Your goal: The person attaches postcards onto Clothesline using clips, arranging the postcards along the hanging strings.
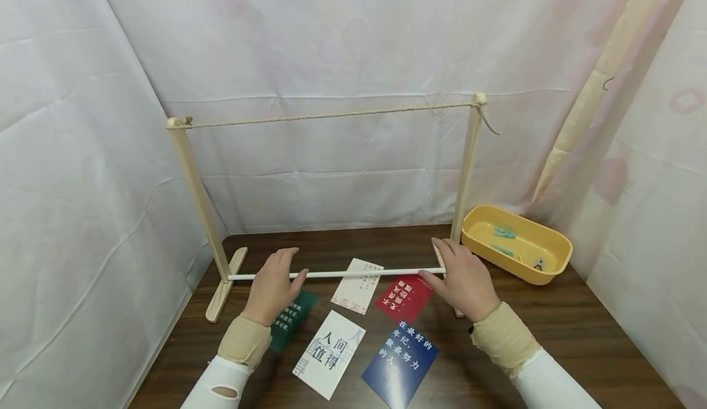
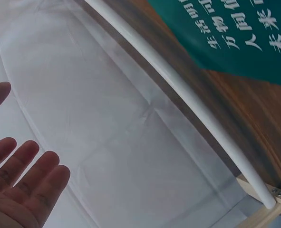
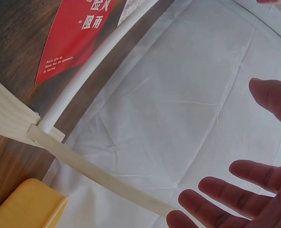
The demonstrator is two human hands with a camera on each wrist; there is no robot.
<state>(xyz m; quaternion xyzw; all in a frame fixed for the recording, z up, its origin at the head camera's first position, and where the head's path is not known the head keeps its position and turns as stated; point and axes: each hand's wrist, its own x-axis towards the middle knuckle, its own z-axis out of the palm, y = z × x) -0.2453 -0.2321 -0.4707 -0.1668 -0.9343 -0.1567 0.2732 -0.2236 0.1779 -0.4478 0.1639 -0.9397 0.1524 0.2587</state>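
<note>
Head view shows the rack [image 1: 323, 274] standing mid-table, posts [image 1: 466, 169] at nine and three o'clock, cards [image 1: 329, 355] at six. For steady handling, I'd say, take both posts evenly and spare the string [image 1: 331, 115]. Left hand [image 1: 273, 283] hovers toward half past seven, right hand [image 1: 468, 281] toward four; both spread, thumbs apart, grasping nothing.

white rod [image 1: 331, 273], dark-brown wood-grain tabletop [image 1: 574, 347] across my feed, green card [image 1: 293, 319], red card [image 1: 405, 298] and blue card [image 1: 400, 366] lettered in white, yellow basin [image 1: 491, 257], teal clips [image 1: 504, 233], white curtain [image 1: 331, 28] faintly patterned pink
</note>
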